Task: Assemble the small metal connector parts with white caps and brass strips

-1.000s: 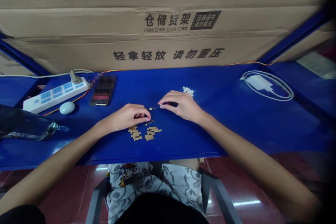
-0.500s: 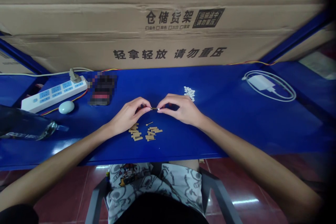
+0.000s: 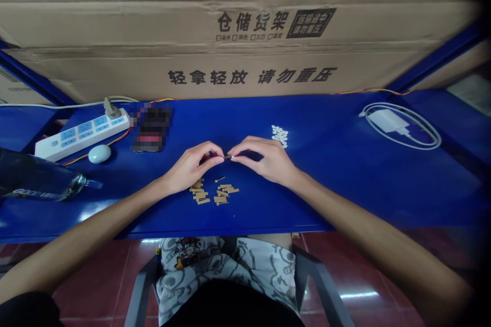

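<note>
Over the blue table, your left hand and right hand pinch one thin pin, largely hidden, above flat tan strips

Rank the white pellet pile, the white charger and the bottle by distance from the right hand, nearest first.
1. White pellet pile: just behind the right hand, which pinches a small pin.
2. White charger: far right, inside its coiled cable.
3. Bottle: far left edge.

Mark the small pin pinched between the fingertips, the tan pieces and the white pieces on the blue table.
small pin [image 3: 228,157]: head view, its short visible middle.
tan pieces [image 3: 220,199]: head view, a piece right of the pile's middle.
white pieces [image 3: 280,134]: head view, the cluster's middle.
</note>
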A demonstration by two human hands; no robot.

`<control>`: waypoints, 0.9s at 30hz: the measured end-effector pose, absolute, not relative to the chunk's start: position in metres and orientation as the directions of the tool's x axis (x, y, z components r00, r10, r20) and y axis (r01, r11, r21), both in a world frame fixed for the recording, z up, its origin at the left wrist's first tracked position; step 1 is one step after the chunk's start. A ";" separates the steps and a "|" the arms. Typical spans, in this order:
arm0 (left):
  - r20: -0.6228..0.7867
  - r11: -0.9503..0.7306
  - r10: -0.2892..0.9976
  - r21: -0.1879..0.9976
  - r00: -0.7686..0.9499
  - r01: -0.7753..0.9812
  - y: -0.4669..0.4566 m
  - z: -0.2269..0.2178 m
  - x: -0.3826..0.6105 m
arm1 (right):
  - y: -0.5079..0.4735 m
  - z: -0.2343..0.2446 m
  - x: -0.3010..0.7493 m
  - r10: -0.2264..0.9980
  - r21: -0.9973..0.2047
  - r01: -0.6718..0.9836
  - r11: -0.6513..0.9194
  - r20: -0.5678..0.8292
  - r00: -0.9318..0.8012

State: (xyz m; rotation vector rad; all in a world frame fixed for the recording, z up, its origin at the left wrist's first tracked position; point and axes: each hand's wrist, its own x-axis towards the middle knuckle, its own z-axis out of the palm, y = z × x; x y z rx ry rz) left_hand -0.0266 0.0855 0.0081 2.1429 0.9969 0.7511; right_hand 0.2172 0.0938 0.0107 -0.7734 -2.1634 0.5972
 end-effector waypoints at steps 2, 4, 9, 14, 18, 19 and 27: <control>0.222 -0.500 0.810 0.747 0.543 0.439 0.086 0.008 -0.027 | 0.094 0.010 0.217 0.683 -0.613 0.340 0.713 0.500 -0.532; 0.223 -0.491 0.816 0.753 0.533 0.437 0.085 0.007 -0.026 | 0.094 0.010 0.218 0.681 -0.605 0.345 0.718 0.506 -0.529; 0.219 -0.481 0.823 0.761 0.524 0.436 0.085 0.008 -0.026 | 0.095 0.011 0.218 0.667 -0.588 0.344 0.733 0.518 -0.535; 0.215 -0.459 0.826 0.793 0.522 0.400 0.085 0.009 -0.026 | 0.093 0.013 0.217 0.680 -0.608 0.338 0.718 0.509 -0.528; 0.199 -0.423 0.830 0.835 0.522 0.353 0.084 0.011 -0.026 | 0.093 0.012 0.217 0.629 -0.588 0.277 0.760 0.558 -0.541; 0.198 -0.418 0.829 0.840 0.523 0.345 0.084 0.011 -0.026 | 0.093 0.012 0.217 0.621 -0.582 0.270 0.767 0.566 -0.542; 0.217 -0.436 0.805 0.847 0.552 0.303 0.083 0.010 -0.024 | 0.092 0.010 0.213 0.590 -0.578 0.230 0.783 0.573 -0.569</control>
